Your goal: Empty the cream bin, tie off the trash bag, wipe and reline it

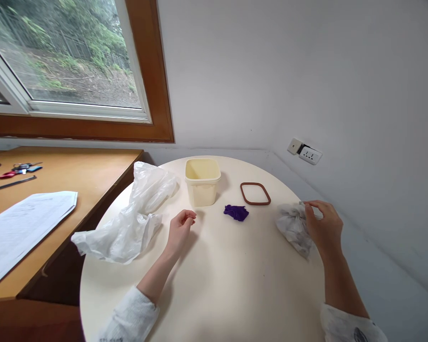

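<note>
My right hand (324, 228) pinches the gathered top of a small whitish plastic bag (293, 225) at the table's right edge. The bag is bunched up, with greyish contents I cannot make out. Above the middle left of the table, my left hand (181, 228) has its fingers curled in, with nothing visible in them. Just beyond it stands a cream plastic tub (202, 192), upright and without a lid. A crumpled purple cloth (236, 213) lies between my hands. Behind the cloth rests a brown rounded-square ring (242, 189), flat on the table.
A crumpled translucent plastic bag (128, 228) spreads over the left of the round cream table (231, 294). On the wooden desk (92, 166) at left are papers (24, 223), a pen (14, 184) and keys (23, 167). A wall socket (310, 155) sits behind, at right.
</note>
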### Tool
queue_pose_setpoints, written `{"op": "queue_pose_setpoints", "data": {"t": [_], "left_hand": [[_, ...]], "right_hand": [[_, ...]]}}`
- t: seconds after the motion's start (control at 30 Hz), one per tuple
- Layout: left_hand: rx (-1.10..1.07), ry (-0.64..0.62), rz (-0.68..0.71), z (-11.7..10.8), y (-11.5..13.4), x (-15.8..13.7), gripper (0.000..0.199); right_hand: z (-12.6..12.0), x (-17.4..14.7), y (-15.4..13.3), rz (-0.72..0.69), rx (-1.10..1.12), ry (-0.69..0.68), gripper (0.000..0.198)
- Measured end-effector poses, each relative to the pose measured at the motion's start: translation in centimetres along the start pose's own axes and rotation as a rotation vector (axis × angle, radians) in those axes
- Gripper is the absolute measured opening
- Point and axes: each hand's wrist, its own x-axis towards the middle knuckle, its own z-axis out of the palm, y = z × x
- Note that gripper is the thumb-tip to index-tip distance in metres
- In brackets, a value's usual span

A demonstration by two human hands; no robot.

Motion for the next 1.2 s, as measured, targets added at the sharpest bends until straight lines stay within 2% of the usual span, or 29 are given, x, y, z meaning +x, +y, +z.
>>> {"op": "queue_pose_setpoints", "data": {"t": [0.83, 1.2], "left_hand": [[-0.01, 0.01, -0.019, -0.1, 0.1, 0.1, 0.01], [-0.016, 0.013, -0.021, -0.3, -0.2, 0.1, 0.01]], "right_hand": [[0.9, 0.5, -5.2, -0.159, 0.134, 0.019, 0.018], [2.0, 0.5, -7.6, -0.2, 0.23, -0.023, 0.015]]}}
